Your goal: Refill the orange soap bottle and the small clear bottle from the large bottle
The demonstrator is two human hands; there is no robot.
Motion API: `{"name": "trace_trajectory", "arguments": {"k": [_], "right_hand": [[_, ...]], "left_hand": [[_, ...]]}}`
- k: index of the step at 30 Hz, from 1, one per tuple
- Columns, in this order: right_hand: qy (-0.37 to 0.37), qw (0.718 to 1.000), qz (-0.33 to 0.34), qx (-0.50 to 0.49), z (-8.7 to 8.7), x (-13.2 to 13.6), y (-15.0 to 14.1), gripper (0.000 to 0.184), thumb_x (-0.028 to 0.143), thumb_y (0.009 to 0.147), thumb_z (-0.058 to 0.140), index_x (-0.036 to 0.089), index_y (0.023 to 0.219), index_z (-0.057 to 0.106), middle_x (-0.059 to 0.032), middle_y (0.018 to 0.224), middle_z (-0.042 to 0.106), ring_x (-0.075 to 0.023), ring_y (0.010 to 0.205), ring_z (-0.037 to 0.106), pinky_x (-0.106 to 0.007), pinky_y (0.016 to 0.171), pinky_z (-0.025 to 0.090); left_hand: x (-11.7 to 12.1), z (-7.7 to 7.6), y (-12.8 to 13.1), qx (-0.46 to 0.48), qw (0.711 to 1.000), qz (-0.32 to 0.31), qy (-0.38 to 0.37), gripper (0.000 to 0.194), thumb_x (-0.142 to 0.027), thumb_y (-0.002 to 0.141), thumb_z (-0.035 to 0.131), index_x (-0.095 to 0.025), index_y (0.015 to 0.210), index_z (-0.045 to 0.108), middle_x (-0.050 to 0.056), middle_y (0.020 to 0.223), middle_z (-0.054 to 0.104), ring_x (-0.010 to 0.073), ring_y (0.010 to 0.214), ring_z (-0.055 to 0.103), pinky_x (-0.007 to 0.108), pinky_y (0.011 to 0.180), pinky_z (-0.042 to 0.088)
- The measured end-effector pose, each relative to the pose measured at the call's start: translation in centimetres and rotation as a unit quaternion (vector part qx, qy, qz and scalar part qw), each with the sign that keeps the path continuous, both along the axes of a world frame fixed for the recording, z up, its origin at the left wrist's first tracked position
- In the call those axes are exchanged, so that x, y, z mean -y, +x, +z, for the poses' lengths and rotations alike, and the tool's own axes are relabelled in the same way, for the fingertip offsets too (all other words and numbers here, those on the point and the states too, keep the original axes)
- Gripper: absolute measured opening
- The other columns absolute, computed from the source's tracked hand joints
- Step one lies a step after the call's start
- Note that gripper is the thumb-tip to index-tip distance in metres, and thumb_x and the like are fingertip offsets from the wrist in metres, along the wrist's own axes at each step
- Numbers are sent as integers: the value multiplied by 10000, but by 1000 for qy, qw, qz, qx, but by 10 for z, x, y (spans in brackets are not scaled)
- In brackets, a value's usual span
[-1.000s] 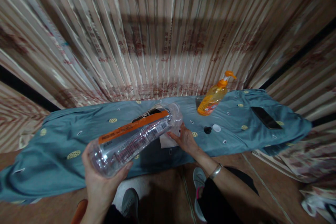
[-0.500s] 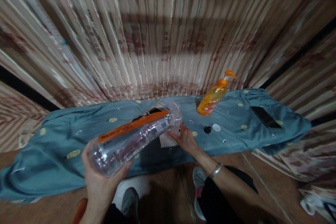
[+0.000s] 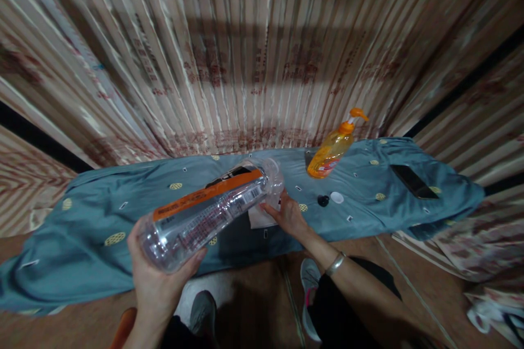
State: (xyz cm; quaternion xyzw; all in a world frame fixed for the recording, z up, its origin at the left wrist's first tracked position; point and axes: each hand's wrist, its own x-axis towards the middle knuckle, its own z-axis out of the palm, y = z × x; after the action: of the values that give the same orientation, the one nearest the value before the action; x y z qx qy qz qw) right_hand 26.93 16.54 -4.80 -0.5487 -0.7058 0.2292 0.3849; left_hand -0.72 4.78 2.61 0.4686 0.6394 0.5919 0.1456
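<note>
My left hand [image 3: 158,272] is wrapped round the base of a large clear plastic bottle [image 3: 208,218] with an orange and silver label. The bottle lies tilted in the air, its far end pointing up and right. At that end my right hand [image 3: 289,215] closes on a clear plastic part [image 3: 275,180]; whether this is the bottle's own neck or a separate container I cannot tell. Just below sits a whitish, paper-like piece [image 3: 261,217], partly hidden by the bottle and fingers. A dark, pale-marked thing [image 3: 229,176] shows behind the label.
An orange pump bottle [image 3: 331,150] stands at the back on the teal patterned cloth [image 3: 151,196]. Right of my hand lie a small black cap [image 3: 323,200] and a white disc [image 3: 337,197]. A phone [image 3: 413,181] rests farther right. Striped curtains [image 3: 245,65] hang behind.
Both hands keep the same hold, and the large bottle stays at nearly the same tilt. The view has shifted very slightly; nothing else visibly differs.
</note>
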Motion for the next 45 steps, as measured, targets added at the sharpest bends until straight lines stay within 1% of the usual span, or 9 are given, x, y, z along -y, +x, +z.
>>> {"name": "trace_trajectory", "arguments": {"k": [7,12,20,26,30,32,36,40,45], "right_hand": [[-7,1000,5,-9,0,-1,0,573,286,870,753,289,1398,530,-104,1186,775,-310,1044,771,-519,917,659],[-6,1000,0,-4,3,0,-1,607,276,863,765,280,1421,527,-112,1172,777,-328,1065,766,-543,920,656],[7,1000,-7,8,-2,-2,-1,697,269,851,772,285,1481,473,-112,1153,784,-335,1049,771,-548,894,659],[4,1000,-4,0,-6,-3,0,600,284,861,761,267,1411,522,-108,1132,783,-322,1021,776,-517,881,665],[-1,1000,2,0,-4,-2,1,579,312,871,756,265,1398,522,-113,1133,783,-327,1009,776,-528,862,668],[0,1000,5,-8,-4,-2,0,560,311,873,754,256,1384,531,-122,1137,782,-327,1017,774,-531,874,664],[1,1000,-1,-12,-4,-2,-1,557,297,864,760,262,1376,545,-111,1105,788,-323,999,777,-531,864,668],[2,1000,-10,-2,-5,-3,-1,613,269,845,775,283,1406,528,-85,1061,792,-317,961,781,-527,834,675],[-1,1000,-13,-3,-6,-3,-1,575,284,843,777,277,1371,549,-94,1068,782,-321,971,773,-515,843,670]], "left_hand": [[2,8,10,5,1000,5,13,941,-483,502,930,-325,1332,516,113,1316,593,408,1197,626,624,1045,520],[2,14,19,-7,999,6,38,914,-503,556,908,-329,1370,530,104,1364,562,392,1253,584,605,1104,477],[0,8,7,-44,998,-14,50,928,-479,549,914,-340,1379,522,73,1321,579,343,1179,633,508,1051,531],[-2,0,-2,-58,997,-22,50,1066,-482,455,958,-271,1399,508,89,1316,587,319,1154,642,470,1018,544],[-1,9,10,-39,998,-11,50,1031,-516,470,946,-258,1378,533,97,1294,588,330,1139,637,507,1054,519],[1,16,20,-12,999,5,50,929,-486,574,910,-268,1393,530,108,1341,569,336,1214,610,515,1106,480],[3,24,30,8,999,-3,50,897,-452,581,907,-285,1381,536,103,1335,566,339,1219,608,516,1099,492],[1,15,17,-32,998,-8,46,909,-478,584,906,-295,1390,526,105,1336,575,351,1213,617,523,1068,516],[-1,8,8,-55,997,-27,44,942,-485,562,914,-329,1398,509,84,1304,593,350,1164,638,528,1011,549]]}}
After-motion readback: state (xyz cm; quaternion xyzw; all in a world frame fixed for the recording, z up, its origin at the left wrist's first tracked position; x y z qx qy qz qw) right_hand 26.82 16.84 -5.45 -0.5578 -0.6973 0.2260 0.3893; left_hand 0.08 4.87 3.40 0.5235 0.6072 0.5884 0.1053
